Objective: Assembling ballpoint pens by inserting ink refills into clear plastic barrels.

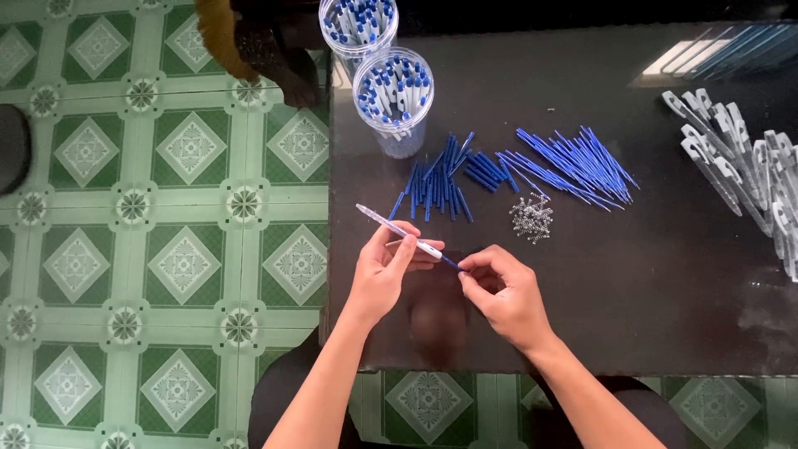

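Left hand [384, 264] pinches the clear pen barrel [397, 232] steady; right hand [499, 291] grips the blue refill [450, 263], best fed straight in.

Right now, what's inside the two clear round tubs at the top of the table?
Both clear tubs are packed with white pens standing upright, blue ends up. The near tub covers part of the far one, so the far tub's bottom stays hidden.
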